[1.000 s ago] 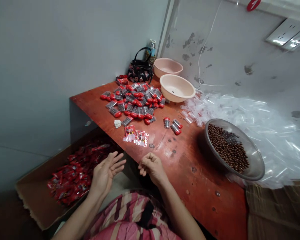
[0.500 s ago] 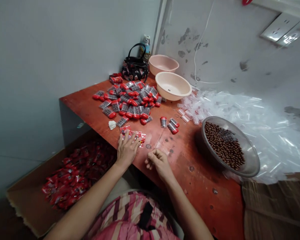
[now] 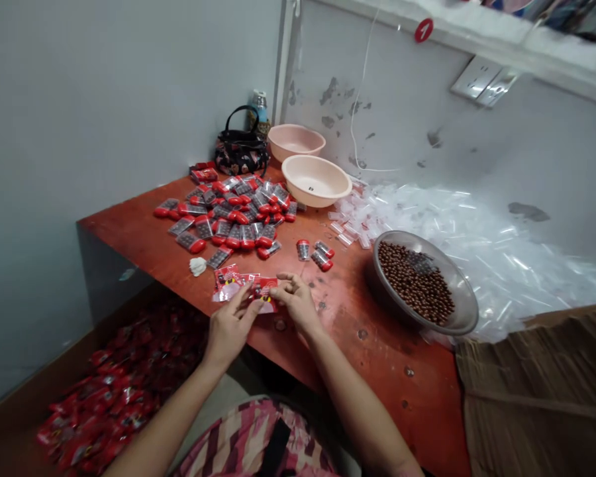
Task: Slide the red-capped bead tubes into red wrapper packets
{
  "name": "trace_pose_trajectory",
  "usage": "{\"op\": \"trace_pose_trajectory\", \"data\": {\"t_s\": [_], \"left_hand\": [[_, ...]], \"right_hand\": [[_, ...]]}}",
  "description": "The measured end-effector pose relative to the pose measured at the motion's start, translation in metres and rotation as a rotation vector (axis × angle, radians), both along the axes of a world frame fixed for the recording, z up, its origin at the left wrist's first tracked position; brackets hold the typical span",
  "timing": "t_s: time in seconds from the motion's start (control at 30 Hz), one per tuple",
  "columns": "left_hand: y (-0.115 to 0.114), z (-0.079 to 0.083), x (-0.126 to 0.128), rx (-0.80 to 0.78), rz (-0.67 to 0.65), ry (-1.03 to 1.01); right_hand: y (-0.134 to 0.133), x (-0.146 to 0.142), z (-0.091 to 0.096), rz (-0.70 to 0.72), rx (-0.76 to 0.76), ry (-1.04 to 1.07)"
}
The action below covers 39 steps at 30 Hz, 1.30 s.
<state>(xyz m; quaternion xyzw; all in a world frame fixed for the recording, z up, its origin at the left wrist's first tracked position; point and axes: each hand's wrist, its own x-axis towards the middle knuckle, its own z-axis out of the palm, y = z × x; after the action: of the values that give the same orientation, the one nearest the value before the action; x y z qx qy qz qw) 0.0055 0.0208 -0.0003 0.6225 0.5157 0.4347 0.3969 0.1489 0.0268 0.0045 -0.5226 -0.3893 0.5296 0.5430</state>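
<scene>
Near the worktop's near edge, the left hand and right hand pinch a red packet from opposite sides, neither clearly nearer, its long axis unclear, other packets just left.

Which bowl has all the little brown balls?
The grey bowl, right of the right hand; the pink bowl and cream bowl stand farther back.

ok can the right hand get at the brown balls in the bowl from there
Probably yes: the right hand is busy with a red packet, but only a stretch of tabletop seems to lie between it and the bowl, whose open top leaves the brown balls exposed.
</scene>
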Motion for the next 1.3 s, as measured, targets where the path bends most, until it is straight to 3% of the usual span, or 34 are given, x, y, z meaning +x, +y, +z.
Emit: {"op": "trace_pose_trajectory", "data": {"t_s": [0.1,0.2,0.33,0.43,0.57,0.7,0.77,0.87,0.97,1.1,1.3], "left_hand": [[0.003,0.001,0.000,-0.385,-0.119,-0.261],[0.006,-0.002,0.002,-0.603,-0.110,-0.524],[0.002,-0.002,0.003,-0.621,0.027,-0.608],[-0.002,0.001,0.002,-0.631,0.065,-0.620],[-0.005,0.003,0.001,-0.691,0.105,-0.699],[-0.003,-0.001,0.000,-0.696,0.134,-0.863],[-0.001,-0.003,0.000,-0.718,0.170,-0.950],[0.003,-0.004,0.002,-0.761,0.232,-1.083],[0.005,-0.002,0.008,-0.782,0.252,-1.165],[0.003,0.002,0.019,-0.782,0.217,-1.170],[-0.004,0.005,0.030,-0.711,0.149,-1.140]], "right_hand": [[-0.001,0.006,0.005,0.176,-0.033,-0.053],[0.011,0.017,0.011,0.216,-0.021,-0.338],[0.048,0.040,0.021,-0.175,-0.106,-1.084],[0.075,0.054,0.024,-0.291,-0.268,-1.275],[0.089,0.063,0.019,-0.222,-0.308,-1.245],[0.072,0.063,0.015,-0.147,-0.253,-1.211],[0.046,0.057,0.014,-0.122,-0.167,-1.103],[-0.009,0.037,0.010,-0.059,0.026,-0.631],[-0.061,0.011,0.003,-0.032,0.001,-0.392],[-0.088,-0.012,0.000,-0.107,-0.015,-0.388],[-0.084,-0.010,0.003,-0.155,0.051,-0.531]]}}
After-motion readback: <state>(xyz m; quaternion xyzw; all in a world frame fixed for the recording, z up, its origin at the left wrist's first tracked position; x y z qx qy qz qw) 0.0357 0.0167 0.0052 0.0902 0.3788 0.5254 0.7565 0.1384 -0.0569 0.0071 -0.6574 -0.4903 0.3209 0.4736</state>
